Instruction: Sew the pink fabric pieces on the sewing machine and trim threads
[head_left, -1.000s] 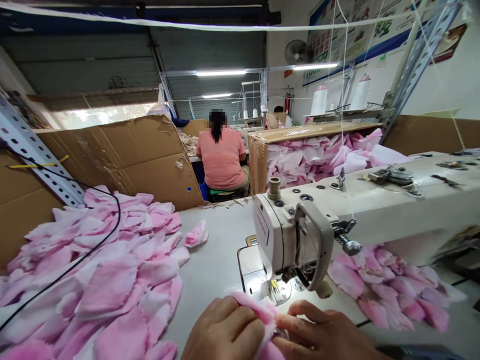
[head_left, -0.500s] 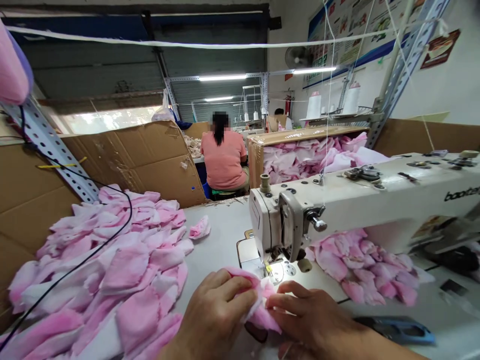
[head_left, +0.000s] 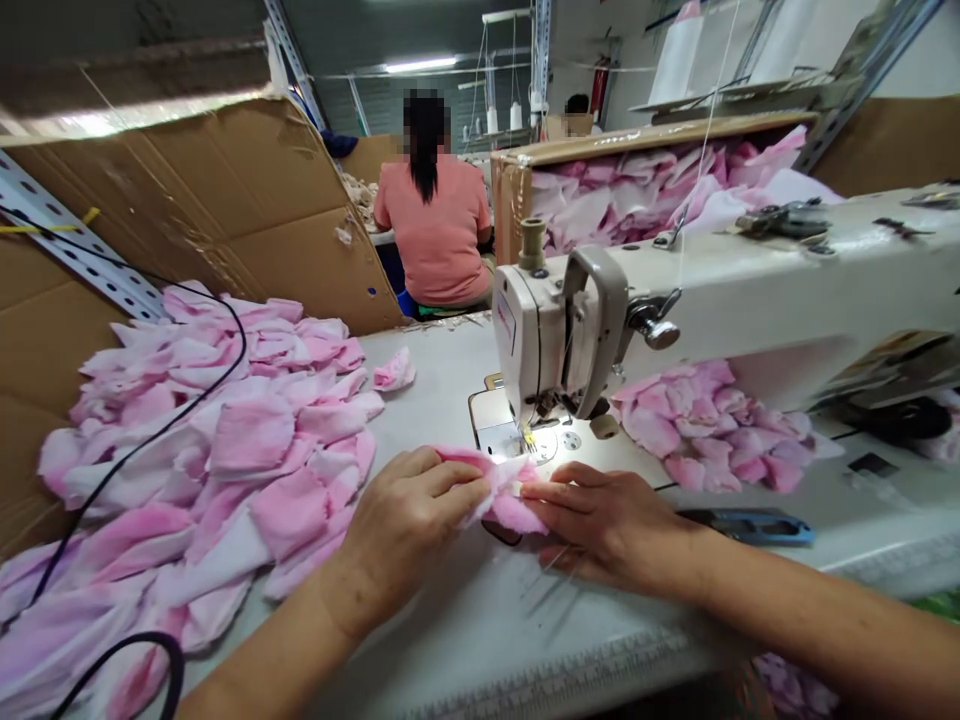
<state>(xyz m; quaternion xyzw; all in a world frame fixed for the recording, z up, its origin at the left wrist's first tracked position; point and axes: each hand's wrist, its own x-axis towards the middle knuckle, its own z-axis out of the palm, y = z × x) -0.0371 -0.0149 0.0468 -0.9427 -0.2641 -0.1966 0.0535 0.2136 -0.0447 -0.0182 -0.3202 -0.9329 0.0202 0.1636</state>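
Observation:
Both hands hold a small pink and white piece of plush fabric (head_left: 517,500) just in front of the sewing machine's needle area (head_left: 529,438). My left hand (head_left: 420,510) pinches its left end between thumb and fingers. At the right end, my right hand (head_left: 600,520) presses its fingertips together on the fabric. A tiny pale bit shows at the right fingertips, too small to name. The white sewing machine (head_left: 720,310) stands right behind the hands, its lamp lighting the needle plate (head_left: 499,435). Thin lines, perhaps threads, show below my right hand.
A big heap of pink fabric pieces (head_left: 255,430) covers the left, with a black cable (head_left: 187,400) across it. More pieces (head_left: 712,425) lie under the machine arm. A blue-handled tool (head_left: 765,525) rests at right. Beyond the table, a person (head_left: 435,220) sits facing away.
The view has tilted down and shows more of the table front and forearms. Both hands keep hold of the fabric, which now looks more stretched out sideways before the needle.

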